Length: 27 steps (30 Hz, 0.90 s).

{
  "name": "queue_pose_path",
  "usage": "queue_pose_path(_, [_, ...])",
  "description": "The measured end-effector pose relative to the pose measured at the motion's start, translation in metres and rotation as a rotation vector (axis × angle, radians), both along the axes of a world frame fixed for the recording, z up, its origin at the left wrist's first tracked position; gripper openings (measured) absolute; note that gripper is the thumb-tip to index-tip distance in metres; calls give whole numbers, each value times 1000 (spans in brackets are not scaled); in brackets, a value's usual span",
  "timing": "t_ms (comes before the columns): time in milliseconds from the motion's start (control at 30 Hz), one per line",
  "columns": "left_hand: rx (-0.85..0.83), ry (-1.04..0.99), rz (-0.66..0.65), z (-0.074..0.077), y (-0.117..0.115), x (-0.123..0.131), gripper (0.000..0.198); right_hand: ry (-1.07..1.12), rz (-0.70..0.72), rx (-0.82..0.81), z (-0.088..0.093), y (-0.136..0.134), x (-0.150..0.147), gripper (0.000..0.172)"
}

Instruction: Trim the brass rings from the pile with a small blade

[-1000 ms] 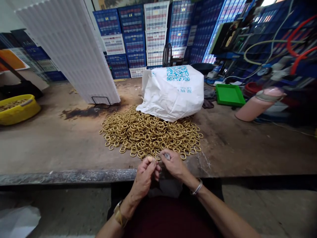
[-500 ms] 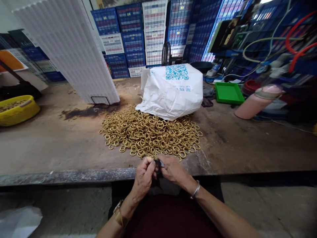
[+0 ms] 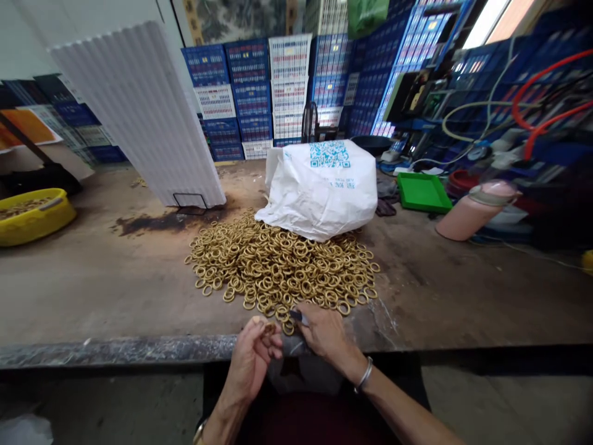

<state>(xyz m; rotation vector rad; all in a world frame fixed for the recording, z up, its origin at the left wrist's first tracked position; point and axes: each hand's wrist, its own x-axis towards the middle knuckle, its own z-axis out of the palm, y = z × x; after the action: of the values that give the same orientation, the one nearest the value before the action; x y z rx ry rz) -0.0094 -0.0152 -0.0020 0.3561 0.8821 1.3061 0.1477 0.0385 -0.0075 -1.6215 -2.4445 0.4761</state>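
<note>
- Principal relation: a brass-coloured ring lies to the left of the small dark-tipped tool and slightly nearer the body; the two are apart.
- Long axis: the tool runs roughly crosswise, its dark tip pointing left; the ring, being round, has none — its tilt is too small to read.
- Left hand: thumb and fingertips pinched on the ring, the other fingers loosely curled, near the table's front edge.
- Right hand: fingers closed around the tool, at the near edge of the ring pile — nearer the pile than the left; contact with it cannot be told.
- Between the hands: a loose ring lies on the table, just below the tool's tip in view.
</note>
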Motion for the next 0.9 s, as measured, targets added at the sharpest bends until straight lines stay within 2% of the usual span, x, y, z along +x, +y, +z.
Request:
queue_pose_path(133, [-54, -176, -37, -5, 5, -2, 17, -56, -33, 13, -4, 2, -4, 23])
queue_pose_path(233, [-80, -218, -53, -5, 10, -2, 19, -46, -47, 33, -9, 3, -4, 24])
queue_pose_path(333, [-107, -114, -46, -3, 14, 2, 25, 33, -64, 20, -12, 6, -2, 20])
queue_pose_path(400, [-87, 21, -48, -2, 16, 6, 24, 169, -78, -26, -11, 9, 0, 12])
queue_pose_path(467, [-24, 180, -50, -1, 19, 11, 26, 406, -53, -145, -9, 12, 2, 15])
queue_pose_path(567, [66, 429, -90, -1, 22, 16, 33, 765, 11, -406, -2, 14, 3, 19])
queue_pose_path(700, [123, 550, -180, -1, 23, 20, 27, 992, -45, -706, 7, 10, 3, 24])
queue_pose_path(800, [115, 568, -160, -2, 22, 21, 24, 1055, -105, -786, 9, 9, 1, 27])
queue_pose_path(900, [97, 577, -131, -2, 22, 21, 26, 1062, -168, -744, 5, 9, -3, 29])
